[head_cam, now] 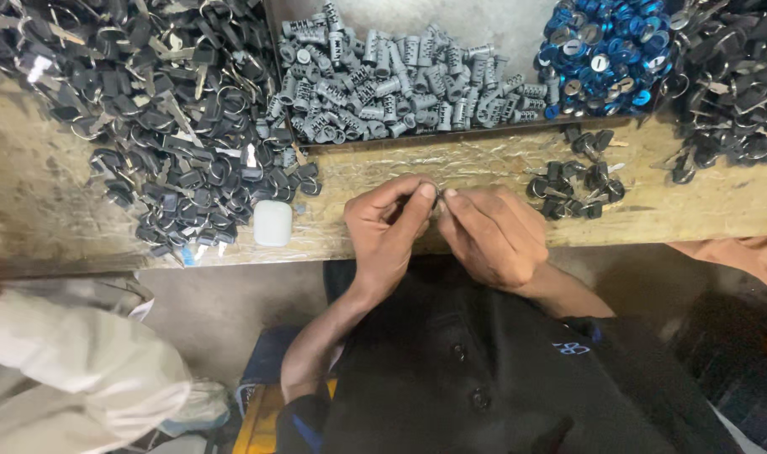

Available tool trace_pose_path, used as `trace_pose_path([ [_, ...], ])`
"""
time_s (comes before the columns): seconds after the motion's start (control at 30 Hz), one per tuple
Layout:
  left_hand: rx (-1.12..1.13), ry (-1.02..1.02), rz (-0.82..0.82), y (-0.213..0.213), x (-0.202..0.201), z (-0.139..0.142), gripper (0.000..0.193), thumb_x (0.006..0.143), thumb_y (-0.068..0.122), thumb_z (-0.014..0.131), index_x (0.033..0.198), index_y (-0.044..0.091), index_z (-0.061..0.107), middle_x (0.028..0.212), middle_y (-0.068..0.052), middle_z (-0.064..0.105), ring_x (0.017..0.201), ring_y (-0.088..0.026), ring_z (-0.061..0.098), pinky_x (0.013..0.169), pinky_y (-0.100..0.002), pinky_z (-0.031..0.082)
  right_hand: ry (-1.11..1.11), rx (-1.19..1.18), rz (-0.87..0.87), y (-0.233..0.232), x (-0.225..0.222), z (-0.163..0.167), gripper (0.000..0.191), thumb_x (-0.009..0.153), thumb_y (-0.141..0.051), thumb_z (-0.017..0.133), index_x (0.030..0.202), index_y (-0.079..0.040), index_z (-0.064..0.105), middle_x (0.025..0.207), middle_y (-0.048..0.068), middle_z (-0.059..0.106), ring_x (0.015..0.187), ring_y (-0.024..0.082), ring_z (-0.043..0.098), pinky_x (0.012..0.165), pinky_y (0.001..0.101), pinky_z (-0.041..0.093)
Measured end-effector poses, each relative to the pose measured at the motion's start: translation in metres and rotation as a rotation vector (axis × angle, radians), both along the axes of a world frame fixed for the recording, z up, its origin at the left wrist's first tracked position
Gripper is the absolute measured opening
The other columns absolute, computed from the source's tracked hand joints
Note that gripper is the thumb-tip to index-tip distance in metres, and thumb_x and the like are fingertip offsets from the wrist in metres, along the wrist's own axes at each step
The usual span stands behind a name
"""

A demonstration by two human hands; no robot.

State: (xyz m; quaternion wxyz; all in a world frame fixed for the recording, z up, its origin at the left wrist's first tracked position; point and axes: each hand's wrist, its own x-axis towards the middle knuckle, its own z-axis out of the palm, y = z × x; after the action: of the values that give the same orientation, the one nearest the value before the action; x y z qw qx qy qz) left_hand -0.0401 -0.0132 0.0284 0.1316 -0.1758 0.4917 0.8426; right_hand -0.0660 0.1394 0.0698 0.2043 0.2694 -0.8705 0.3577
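The left hand (388, 231) and the right hand (491, 235) meet over the near edge of the bench (451, 164). Their fingertips pinch tight on one small dark part (438, 200) between them. It is too small to tell what it is. A big pile of black keys (148, 109) lies to the left, with a small white case (273, 223) at its near edge. Grey lock barrels (392, 84) are heaped behind the hands. Blue round caps (606, 55) sit far right, and a few black keys (577, 176) lie just right of the hands.
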Motion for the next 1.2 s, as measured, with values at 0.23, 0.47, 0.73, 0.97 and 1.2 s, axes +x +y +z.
trace_pose_path([
  [0.23, -0.112, 0.087, -0.004, 0.009, 0.009, -0.007, 0.011, 0.104, 0.003, 0.070, 0.111, -0.005, 0.074, 0.090, 0.002, 0.066, 0.076, -0.002, 0.053, 0.064, -0.023, 0.041, 0.189, 0.042, -0.022, 0.000, 0.001, -0.014, 0.029, 0.081, 0.016, 0.080, 0.106, 0.013, 0.067, 0.084, 0.016, 0.069, 0.066, 0.026, 0.067, 0.054, 0.0348, 0.052],
  [0.47, 0.158, -0.095, 0.100, 0.009, 0.012, -0.012, 0.011, 0.101, 0.002, 0.068, 0.107, -0.006, 0.073, 0.075, 0.004, 0.059, 0.059, -0.001, 0.042, 0.052, -0.021, 0.030, -0.064, -0.013, -0.008, 0.004, 0.007, -0.004, 0.030, 0.084, 0.010, 0.087, 0.108, 0.008, 0.069, 0.087, 0.016, 0.069, 0.072, 0.028, 0.068, 0.061, 0.0359, 0.053],
  [0.73, -0.303, 0.231, -0.217, -0.016, -0.009, 0.002, 0.009, 0.102, 0.004, 0.069, 0.107, -0.002, 0.074, 0.091, 0.001, 0.070, 0.078, -0.001, 0.056, 0.066, -0.020, 0.045, -0.288, -0.146, 0.116, 0.015, 0.000, -0.003, 0.033, 0.081, 0.010, 0.077, 0.112, 0.004, 0.071, 0.096, 0.015, 0.071, 0.081, 0.028, 0.071, 0.069, 0.0367, 0.055],
  [0.97, -0.203, 0.152, -0.410, -0.029, -0.009, 0.011, 0.010, 0.099, 0.004, 0.069, 0.104, -0.002, 0.074, 0.080, 0.004, 0.067, 0.065, -0.001, 0.051, 0.056, -0.020, 0.039, -0.553, -0.320, 0.199, 0.025, -0.010, 0.001, 0.019, 0.084, 0.000, 0.079, 0.102, 0.004, 0.074, 0.091, 0.015, 0.073, 0.078, 0.023, 0.071, 0.066, 0.0338, 0.056],
  [1.2, -0.145, -0.048, -0.145, -0.014, 0.004, -0.001, 0.009, 0.101, 0.006, 0.068, 0.101, -0.001, 0.073, 0.078, 0.009, 0.057, 0.067, 0.001, 0.044, 0.058, -0.019, 0.034, -0.468, 0.206, -0.111, 0.055, -0.110, -0.010, 0.020, 0.102, -0.014, 0.083, 0.115, 0.001, 0.079, 0.099, 0.015, 0.074, 0.082, 0.022, 0.070, 0.073, 0.0327, 0.052],
])
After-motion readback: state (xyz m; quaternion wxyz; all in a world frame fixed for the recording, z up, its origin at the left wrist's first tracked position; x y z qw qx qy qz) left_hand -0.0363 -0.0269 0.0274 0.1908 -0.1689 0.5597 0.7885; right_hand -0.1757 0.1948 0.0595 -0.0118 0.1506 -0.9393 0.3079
